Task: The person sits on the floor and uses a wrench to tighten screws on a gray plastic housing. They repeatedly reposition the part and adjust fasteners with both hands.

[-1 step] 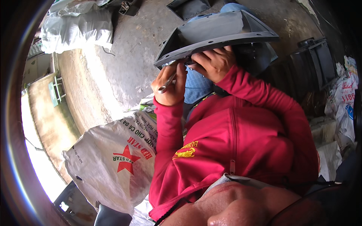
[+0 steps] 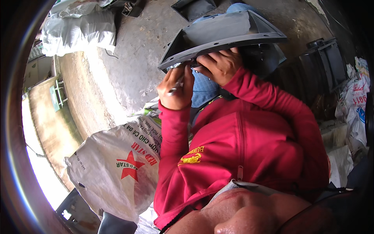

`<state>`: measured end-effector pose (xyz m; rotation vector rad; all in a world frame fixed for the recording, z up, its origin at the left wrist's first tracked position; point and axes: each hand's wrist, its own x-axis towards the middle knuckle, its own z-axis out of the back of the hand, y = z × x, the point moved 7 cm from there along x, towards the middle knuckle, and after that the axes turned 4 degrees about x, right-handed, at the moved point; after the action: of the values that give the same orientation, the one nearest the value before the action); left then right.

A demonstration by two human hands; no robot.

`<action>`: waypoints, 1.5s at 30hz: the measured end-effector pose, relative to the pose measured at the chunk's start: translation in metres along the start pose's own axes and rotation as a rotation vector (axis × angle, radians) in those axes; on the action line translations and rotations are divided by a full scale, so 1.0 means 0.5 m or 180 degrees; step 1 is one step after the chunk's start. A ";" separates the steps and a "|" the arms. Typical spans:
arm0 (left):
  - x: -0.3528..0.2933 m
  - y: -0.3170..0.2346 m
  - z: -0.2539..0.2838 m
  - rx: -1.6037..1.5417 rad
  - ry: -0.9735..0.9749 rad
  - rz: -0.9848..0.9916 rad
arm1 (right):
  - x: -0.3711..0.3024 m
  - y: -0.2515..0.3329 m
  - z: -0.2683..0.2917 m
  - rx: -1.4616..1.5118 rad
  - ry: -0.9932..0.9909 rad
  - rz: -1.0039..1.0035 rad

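Observation:
A dark grey metal housing (image 2: 218, 32) with sloping sides and a flange with bolt holes lies across my blue-trousered legs. My left hand (image 2: 176, 88) is closed around a wrench, just below the left part of the flange. The rounded shiny end of the wrench (image 2: 172, 92) sticks out of the palm; its working end is hidden by the fingers and the flange. Close beside it, my right hand (image 2: 221, 65) curls its fingers against the underside of the flange. Small dark hardware shows between the two hands, too covered to make out.
A white printed woven sack (image 2: 113, 167) stands at my left. Clear plastic-wrapped goods (image 2: 80, 33) sit at the far left. Another dark metal frame (image 2: 193, 8) lies on the concrete floor (image 2: 136, 46) ahead. More dark metal housings (image 2: 325, 64) and crumpled sacks (image 2: 354, 97) stand at the right.
The wrench has turned slightly in my left hand, its free end now pointing more toward me and sitting a little further right. The right hand and the housing hardly differ.

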<state>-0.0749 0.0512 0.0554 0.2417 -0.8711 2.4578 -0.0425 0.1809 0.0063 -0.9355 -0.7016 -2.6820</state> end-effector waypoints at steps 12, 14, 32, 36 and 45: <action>-0.060 0.235 -0.096 -0.3787 0.0506 0.1799 | 0.008 0.000 0.016 0.0029 -0.0320 0.0029; -0.099 0.294 -0.127 -0.4792 0.0257 0.2159 | -0.002 -0.003 0.003 0.0095 -0.0207 -0.0048; 0.029 -0.012 -0.027 0.1086 0.0141 -0.0616 | -0.007 -0.012 0.014 0.0294 -0.0012 -0.0233; -0.013 0.160 -0.060 -0.2584 0.0323 0.1345 | 0.002 -0.011 0.013 0.0207 -0.0198 -0.0125; -0.051 0.139 -0.004 -0.2092 -0.0329 0.1087 | -0.002 -0.008 0.010 0.0119 -0.0355 -0.0100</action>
<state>-0.0900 -0.0036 0.0082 -0.0231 -1.8254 2.3018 -0.0403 0.1868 0.0074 -1.0799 -0.7926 -2.6504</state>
